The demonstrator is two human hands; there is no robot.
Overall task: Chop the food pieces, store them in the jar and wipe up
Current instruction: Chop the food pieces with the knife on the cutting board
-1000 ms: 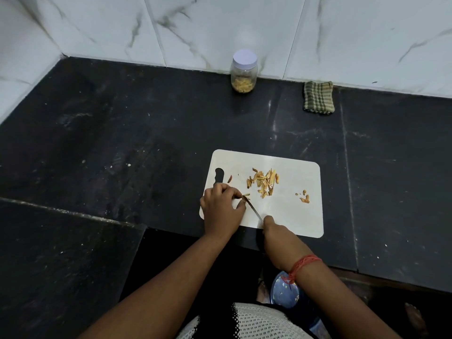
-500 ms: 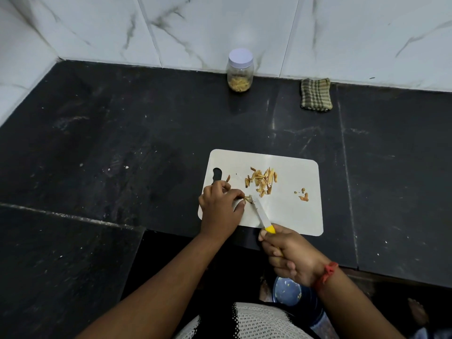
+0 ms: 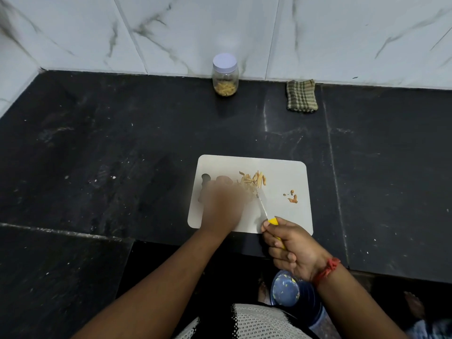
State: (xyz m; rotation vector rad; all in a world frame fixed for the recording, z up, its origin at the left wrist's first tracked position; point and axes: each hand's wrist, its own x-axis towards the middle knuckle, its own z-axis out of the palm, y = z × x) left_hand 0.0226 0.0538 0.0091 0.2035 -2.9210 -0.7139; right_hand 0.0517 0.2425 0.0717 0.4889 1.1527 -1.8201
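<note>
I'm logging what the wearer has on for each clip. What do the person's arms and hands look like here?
Both forearms are bare, with no sleeves reaching them and no gloves. The right hand has a red thread band tied round its wrist. The left hand is motion-blurred; no ring or band can be made out on it.

White cutting board (image 3: 288,172) on black counter (image 3: 122,148). Pale tan and orange-brown food pieces (image 3: 253,179) on the board. Yellow-handled knife (image 3: 273,221). Clear jar (image 3: 225,75) with pale lilac lid, yellowish pieces inside. Olive-green and cream checked cloth (image 3: 301,95). White wall tiles (image 3: 195,33) veined grey. Red thread at the wrist of right hand (image 3: 291,248). Blue bowl (image 3: 286,288) flecked yellow.
</note>
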